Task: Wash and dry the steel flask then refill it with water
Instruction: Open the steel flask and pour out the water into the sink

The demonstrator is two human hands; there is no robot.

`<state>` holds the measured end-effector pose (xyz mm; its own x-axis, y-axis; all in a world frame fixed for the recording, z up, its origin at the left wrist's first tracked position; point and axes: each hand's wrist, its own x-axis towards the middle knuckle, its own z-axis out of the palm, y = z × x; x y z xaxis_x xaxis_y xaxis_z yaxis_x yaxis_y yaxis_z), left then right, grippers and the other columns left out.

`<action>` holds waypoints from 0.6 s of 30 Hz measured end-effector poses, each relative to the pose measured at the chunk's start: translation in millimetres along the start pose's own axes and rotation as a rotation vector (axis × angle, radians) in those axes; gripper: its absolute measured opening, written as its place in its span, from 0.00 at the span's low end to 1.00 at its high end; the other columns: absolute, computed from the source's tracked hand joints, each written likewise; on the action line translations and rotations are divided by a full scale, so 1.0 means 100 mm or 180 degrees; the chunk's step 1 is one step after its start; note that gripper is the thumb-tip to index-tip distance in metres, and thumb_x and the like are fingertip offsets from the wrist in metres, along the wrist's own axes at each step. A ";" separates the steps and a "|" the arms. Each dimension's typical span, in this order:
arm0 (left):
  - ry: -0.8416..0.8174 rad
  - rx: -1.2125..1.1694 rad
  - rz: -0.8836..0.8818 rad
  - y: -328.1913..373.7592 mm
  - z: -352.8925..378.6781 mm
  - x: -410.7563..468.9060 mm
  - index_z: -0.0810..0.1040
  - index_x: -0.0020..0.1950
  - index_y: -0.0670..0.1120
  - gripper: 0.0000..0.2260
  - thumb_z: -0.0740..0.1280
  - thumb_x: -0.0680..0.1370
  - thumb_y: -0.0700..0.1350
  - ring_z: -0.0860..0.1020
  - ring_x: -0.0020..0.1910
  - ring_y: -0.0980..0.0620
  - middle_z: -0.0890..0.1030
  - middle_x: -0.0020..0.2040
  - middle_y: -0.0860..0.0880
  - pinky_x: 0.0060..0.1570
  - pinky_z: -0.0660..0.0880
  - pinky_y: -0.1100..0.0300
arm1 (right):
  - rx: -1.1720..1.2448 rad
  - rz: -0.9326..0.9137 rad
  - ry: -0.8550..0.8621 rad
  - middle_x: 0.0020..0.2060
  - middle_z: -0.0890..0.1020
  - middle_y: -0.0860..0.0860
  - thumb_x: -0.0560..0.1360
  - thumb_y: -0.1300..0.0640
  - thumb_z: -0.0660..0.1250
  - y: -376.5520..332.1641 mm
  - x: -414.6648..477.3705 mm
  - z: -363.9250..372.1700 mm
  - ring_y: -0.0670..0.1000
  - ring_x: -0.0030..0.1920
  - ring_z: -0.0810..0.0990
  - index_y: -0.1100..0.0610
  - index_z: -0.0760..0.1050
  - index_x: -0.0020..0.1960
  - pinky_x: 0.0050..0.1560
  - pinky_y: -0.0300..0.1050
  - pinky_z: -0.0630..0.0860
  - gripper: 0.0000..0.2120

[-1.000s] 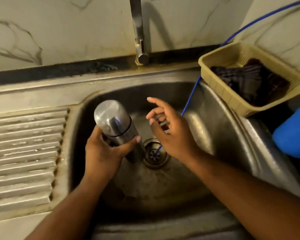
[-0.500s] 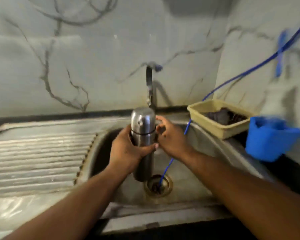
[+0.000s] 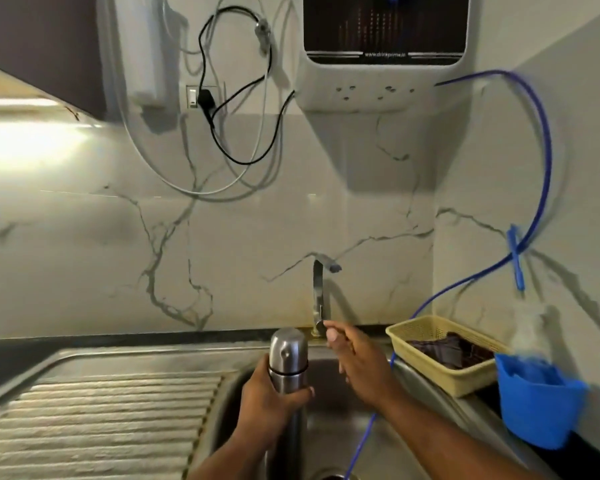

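Observation:
The steel flask (image 3: 288,355) stands upright over the sink (image 3: 329,431) with its cap on. My left hand (image 3: 267,407) grips it around the body just below the cap. My right hand (image 3: 361,365) reaches past the flask to the foot of the tap (image 3: 317,289), where thumb and forefinger pinch the small lever (image 3: 320,325). No water is seen running from the spout. The flask's lower half is dark and hard to make out in the basin.
A ribbed draining board (image 3: 94,420) lies left of the sink. A yellow basket (image 3: 430,370) with a dark cloth and a blue tub (image 3: 537,407) sit at the right. A thin blue tube (image 3: 544,150) runs from the wall water purifier (image 3: 385,88) into the basin.
The view has tilted up to the wall. The flask went from tilted to upright in my left hand. My right hand left the flask's side and reached the tap lever.

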<state>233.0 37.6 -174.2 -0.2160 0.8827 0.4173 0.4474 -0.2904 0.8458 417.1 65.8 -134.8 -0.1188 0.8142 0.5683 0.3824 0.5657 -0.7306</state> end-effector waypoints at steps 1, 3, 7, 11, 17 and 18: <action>-0.0008 -0.0022 -0.0037 -0.02 0.01 0.03 0.77 0.57 0.53 0.29 0.85 0.60 0.46 0.82 0.44 0.65 0.84 0.45 0.57 0.41 0.73 0.75 | 0.0042 -0.0024 -0.0113 0.51 0.81 0.40 0.72 0.23 0.56 -0.07 0.08 0.00 0.34 0.43 0.78 0.40 0.75 0.67 0.45 0.35 0.73 0.32; -0.0039 -0.0001 -0.0011 -0.03 0.02 0.04 0.77 0.58 0.54 0.29 0.85 0.61 0.45 0.81 0.43 0.66 0.84 0.45 0.57 0.41 0.74 0.75 | -0.0068 -0.0111 -0.0441 0.55 0.79 0.41 0.69 0.20 0.56 -0.25 0.19 0.02 0.38 0.47 0.79 0.39 0.71 0.70 0.47 0.39 0.76 0.36; -0.0305 0.0126 0.0160 0.01 0.04 -0.02 0.75 0.56 0.59 0.28 0.82 0.62 0.44 0.82 0.45 0.66 0.84 0.46 0.59 0.42 0.76 0.71 | -0.1087 -0.0654 -0.0772 0.59 0.75 0.40 0.74 0.27 0.63 -0.31 0.08 0.16 0.41 0.55 0.77 0.38 0.67 0.71 0.54 0.40 0.78 0.29; -0.0501 0.0360 0.0297 -0.01 0.07 -0.05 0.76 0.52 0.57 0.23 0.80 0.62 0.44 0.82 0.44 0.63 0.84 0.44 0.57 0.42 0.79 0.67 | -0.1788 -0.0696 -0.0591 0.49 0.77 0.42 0.72 0.24 0.60 -0.22 -0.01 0.22 0.43 0.44 0.77 0.41 0.68 0.58 0.44 0.42 0.78 0.25; -0.0608 0.0486 0.0371 0.10 0.13 -0.10 0.73 0.49 0.59 0.23 0.81 0.63 0.45 0.80 0.46 0.65 0.82 0.46 0.57 0.44 0.78 0.70 | -0.2136 -0.0419 -0.0510 0.45 0.79 0.44 0.75 0.27 0.58 -0.27 -0.02 0.16 0.47 0.44 0.78 0.48 0.73 0.55 0.46 0.46 0.79 0.26; -0.0671 0.0515 0.0356 0.12 0.13 -0.10 0.73 0.49 0.60 0.23 0.81 0.64 0.45 0.81 0.45 0.64 0.82 0.45 0.58 0.44 0.78 0.71 | -0.2080 -0.0461 -0.0494 0.42 0.78 0.44 0.76 0.28 0.59 -0.26 -0.03 0.14 0.46 0.42 0.77 0.48 0.73 0.52 0.45 0.46 0.79 0.24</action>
<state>252.1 30.4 -172.8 0.0202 0.9108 0.4124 0.5947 -0.3425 0.7274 394.3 50.5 -122.4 -0.3217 0.7731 0.5466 0.8212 0.5152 -0.2454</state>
